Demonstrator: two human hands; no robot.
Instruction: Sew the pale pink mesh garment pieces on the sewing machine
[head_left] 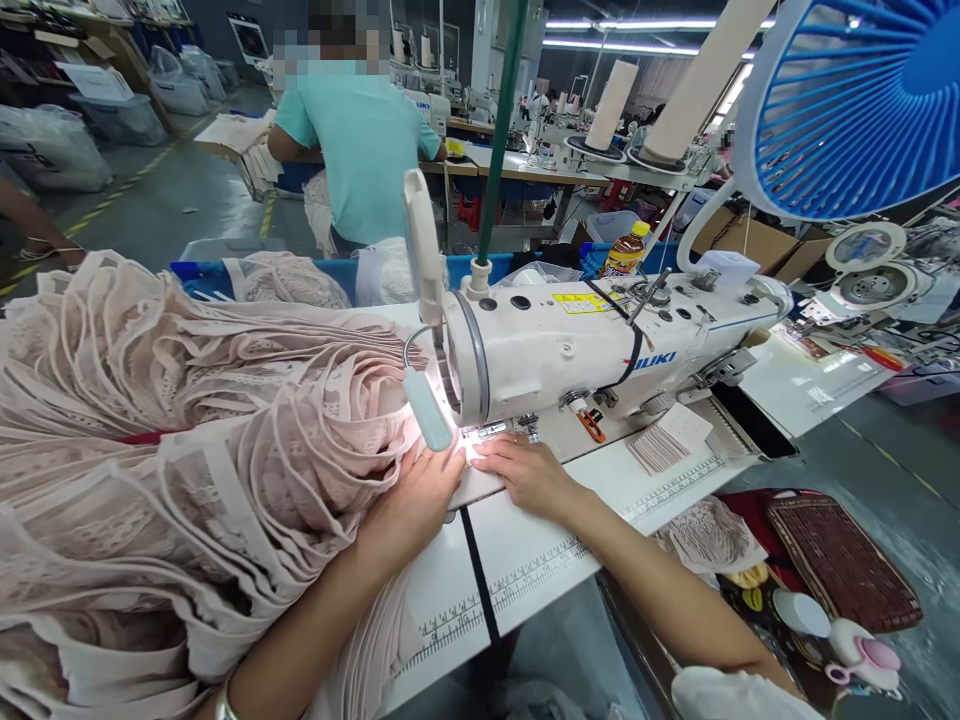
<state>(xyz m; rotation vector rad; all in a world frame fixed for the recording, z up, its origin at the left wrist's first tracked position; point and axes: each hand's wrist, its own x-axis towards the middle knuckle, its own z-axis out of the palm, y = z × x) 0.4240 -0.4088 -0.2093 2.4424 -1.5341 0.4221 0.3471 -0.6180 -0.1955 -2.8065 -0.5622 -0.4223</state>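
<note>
A white sewing machine (540,345) stands on the table, its small lamp (429,410) lighting the needle area. My left hand (424,490) is beside the large heap of pale pink lace-trimmed garment pieces (247,430), its fingers closed on pale fabric under the lamp. From the other side, my right hand (525,475) has its fingers together on the same fabric, close to the presser foot (495,430). Glare and my fingers hide most of the fabric being held. The needle tip cannot be made out.
Orange-handled snips (591,422) and a stack of small pale strips (658,448) lie on the table (555,580), which has printed rulers. A blue fan (862,100) and thread cones (611,105) rise behind. A co-worker in a teal shirt (360,140) sits ahead.
</note>
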